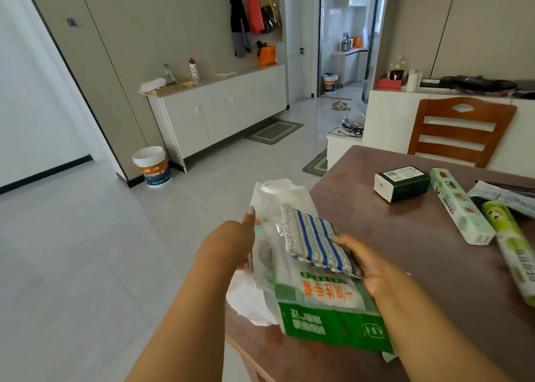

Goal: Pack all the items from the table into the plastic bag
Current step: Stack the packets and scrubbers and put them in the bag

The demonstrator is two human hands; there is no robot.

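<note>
My left hand (231, 242) grips the edge of a thin white plastic bag (275, 196) held over the table's left corner. My right hand (367, 263) holds a blue-and-silver striped scrubbing sponge (315, 241) together with a green-and-white packet (324, 309) with orange print; both lie against the bag's mouth. On the brown table (405, 236) lie a dark green and white box (401, 183), a long white-green wrap box (460, 205), a green roll (512, 245) and a grey packet (503, 194) at the right edge.
A wooden chair (460, 129) stands behind the table. A white sideboard (220, 112) lines the far wall with a paint bucket (152, 165) beside it. Tiled floor spreads to the left. A low white cabinet (344, 147) sits past the table's far corner.
</note>
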